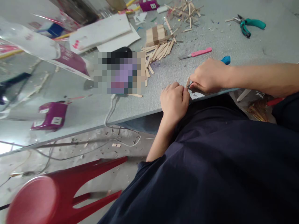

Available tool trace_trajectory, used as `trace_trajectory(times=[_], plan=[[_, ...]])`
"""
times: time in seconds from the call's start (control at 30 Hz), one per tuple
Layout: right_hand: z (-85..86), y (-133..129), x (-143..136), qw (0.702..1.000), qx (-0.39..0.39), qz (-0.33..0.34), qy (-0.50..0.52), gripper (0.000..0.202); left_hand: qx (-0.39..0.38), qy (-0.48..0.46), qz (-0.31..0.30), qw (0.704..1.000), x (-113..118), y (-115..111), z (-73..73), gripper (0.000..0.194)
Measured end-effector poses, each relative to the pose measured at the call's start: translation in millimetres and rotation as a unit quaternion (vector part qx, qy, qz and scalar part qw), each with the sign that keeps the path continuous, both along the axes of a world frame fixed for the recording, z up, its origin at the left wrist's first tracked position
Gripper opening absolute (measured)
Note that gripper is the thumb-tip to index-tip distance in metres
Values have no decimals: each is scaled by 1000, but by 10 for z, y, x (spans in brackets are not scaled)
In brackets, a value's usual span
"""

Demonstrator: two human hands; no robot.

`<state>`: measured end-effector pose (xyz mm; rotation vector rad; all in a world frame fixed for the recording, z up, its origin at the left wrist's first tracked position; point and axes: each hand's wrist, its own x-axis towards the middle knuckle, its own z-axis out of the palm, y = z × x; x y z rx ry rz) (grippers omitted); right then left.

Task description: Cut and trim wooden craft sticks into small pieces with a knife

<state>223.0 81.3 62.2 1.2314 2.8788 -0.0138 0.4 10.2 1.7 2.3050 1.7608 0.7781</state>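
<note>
Near the table's front edge, my left hand [175, 101] is closed around a small wooden stick [187, 82] whose upper end sticks up between my hands. My right hand [206, 76] is closed on a cutter with a blue handle [225, 60]; the handle pokes out behind the hand, and its thin dark blade [191, 84] reaches the stick by my left fingertips. A pink-handled knife [202, 52] lies on the table just beyond my right hand. Loose flat wooden sticks [162, 51] are spread farther left, below a banded bundle of sticks [156, 35].
Green-handled pliers [255, 23] lie at the back right. A pile of thin sticks [187, 11] is at the back. To the left are a plastic bottle [46, 46], white boards [102, 32], a purple packet [54, 115] and a white cable [107, 116]. A red stool [32, 199] stands below.
</note>
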Motion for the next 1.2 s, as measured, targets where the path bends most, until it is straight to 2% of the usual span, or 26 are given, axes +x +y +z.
trace_trajectory(times=[0.1,0.27,0.37,0.5,0.67,0.83,1.03,1.2], plan=[[59,-30,-8,1000,-15,-1,-1,59,-3,-19,-1,1000,0,9,-6,41],[208,-88,-23,996,-13,21,-85,70,-11,-25,4,1000,12,16,15,42],[246,-91,6,995,-14,32,-94,71,-16,-37,3,999,11,-1,34,42],[224,-69,69,995,-8,53,-79,68,-28,-91,-9,995,-6,-66,59,43],[183,-96,91,995,39,63,-62,83,-43,-204,-28,978,-20,-139,73,45],[167,-158,78,992,88,59,-75,78,-41,-286,-59,956,-42,-114,22,43],[166,-185,74,988,108,61,-88,80,-51,-359,-79,929,-50,-131,39,44],[174,-178,71,982,132,70,-113,92,-67,-380,-72,920,-39,-152,77,46]])
